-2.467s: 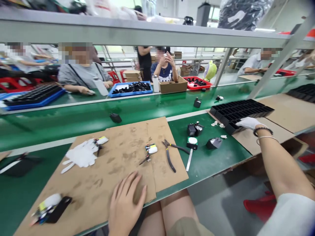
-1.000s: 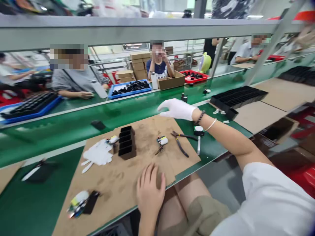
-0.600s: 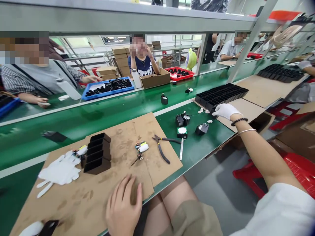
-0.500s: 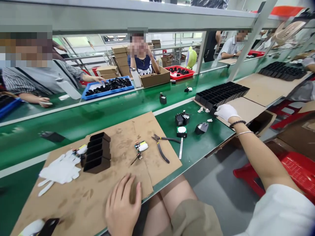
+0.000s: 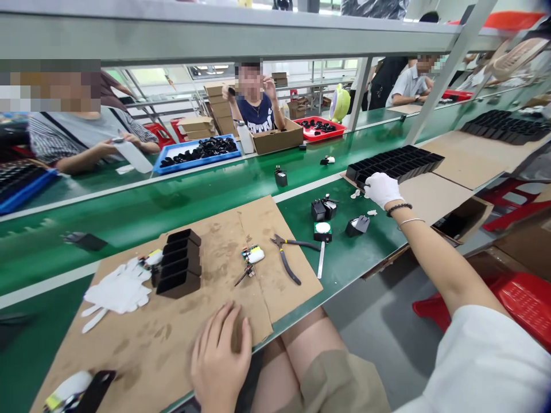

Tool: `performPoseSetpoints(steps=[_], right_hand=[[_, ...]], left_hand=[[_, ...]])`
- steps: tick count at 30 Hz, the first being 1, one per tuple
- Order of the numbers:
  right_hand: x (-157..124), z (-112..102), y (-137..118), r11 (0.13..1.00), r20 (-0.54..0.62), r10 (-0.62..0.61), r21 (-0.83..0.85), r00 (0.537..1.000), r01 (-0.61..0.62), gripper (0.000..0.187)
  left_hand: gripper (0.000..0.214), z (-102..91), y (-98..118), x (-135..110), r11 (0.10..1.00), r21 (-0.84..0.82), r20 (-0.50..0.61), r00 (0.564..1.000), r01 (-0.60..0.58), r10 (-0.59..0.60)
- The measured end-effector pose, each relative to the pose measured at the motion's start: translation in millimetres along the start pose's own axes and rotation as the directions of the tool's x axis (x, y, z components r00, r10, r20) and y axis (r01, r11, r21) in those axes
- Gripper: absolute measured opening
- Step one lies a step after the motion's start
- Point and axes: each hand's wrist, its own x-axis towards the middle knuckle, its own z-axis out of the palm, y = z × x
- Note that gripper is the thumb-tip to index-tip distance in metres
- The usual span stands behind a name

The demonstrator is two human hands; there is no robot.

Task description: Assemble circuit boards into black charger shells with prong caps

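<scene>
My left hand [image 5: 224, 353] lies flat on the near edge of the cardboard sheet [image 5: 142, 355], fingers stretched and holding nothing. Far to the right, my right hand [image 5: 382, 190], in a white glove, has its fingers closed on a black plastic case at the near end of a block of open black cases [image 5: 396, 164]; the fingers hide most of it. Small white pieces [image 5: 355, 194] lie beside that hand. Black plug adapters [image 5: 358, 225] and a case with a green circuit board [image 5: 322, 230] stand nearby. A circuit board [image 5: 253, 254] and cutting pliers [image 5: 286, 255] rest on the cardboard.
On the cardboard are a row of black cases [image 5: 181, 264], a white glove [image 5: 117, 289] and another circuit board [image 5: 71, 390]. A metal strip [image 5: 321, 261] lies by the pliers. Co-workers sit across the green belt, behind a blue tray [image 5: 198, 155]. A shelf beam [image 5: 215, 34] crosses overhead.
My right hand has moved left and slightly away along the near end of the case block. My left hand stays put. The view has shifted slightly. Across the belt, co-workers have moved their hands.
</scene>
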Motion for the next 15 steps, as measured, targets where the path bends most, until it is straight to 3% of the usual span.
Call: performPoseSetpoints(steps=[6, 15], right_hand=[[-0.9, 17.1, -9.3, 0.999, -0.016, -0.038, 0.037, 0.999, 0.039, 0.032], [15.9, -7.8, 12.5, 0.986, 0.021, 0.047, 0.157, 0.999, -0.050, 0.033]], left_hand=[[0.021, 0.5, 0.0, 0.5, 1.000, -0.012, -0.004, 1.000, 0.014, -0.014], [0.025, -1.2, -0.6, -1.4, 0.999, -0.017, 0.036, 0.998, 0.043, -0.043]])
